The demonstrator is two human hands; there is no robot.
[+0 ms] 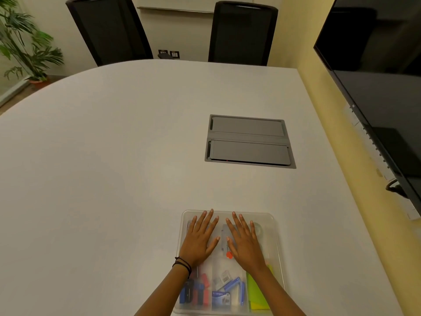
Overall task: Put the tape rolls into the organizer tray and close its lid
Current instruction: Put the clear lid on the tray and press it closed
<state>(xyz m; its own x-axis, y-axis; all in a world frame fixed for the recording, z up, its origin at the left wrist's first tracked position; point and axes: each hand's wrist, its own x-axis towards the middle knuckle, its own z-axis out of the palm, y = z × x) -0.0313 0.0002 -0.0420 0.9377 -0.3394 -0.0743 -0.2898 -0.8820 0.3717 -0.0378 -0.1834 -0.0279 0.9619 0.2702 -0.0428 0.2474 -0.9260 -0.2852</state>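
A clear plastic organizer tray point(276, 247) lies on the white table at the bottom centre, with its translucent lid point(227, 214) down over it. My left hand point(200, 238) and my right hand point(245, 240) rest flat on the lid, fingers spread, side by side. Through the lid, a clear tape roll point(258, 226) shows at the far right compartment beside my right hand. Other contents show blurred: a grey tool with an orange dot point(225, 244), red and blue items point(196, 290), blue boxes point(224, 293), yellow-green sticky notes point(256, 293).
A grey cable hatch point(249, 141) is set into the white table point(114, 156) beyond the tray. Two black chairs point(241, 33) stand at the far edge. A dark screen point(376, 76) hangs on the right wall. A potted plant point(25, 42) is far left.
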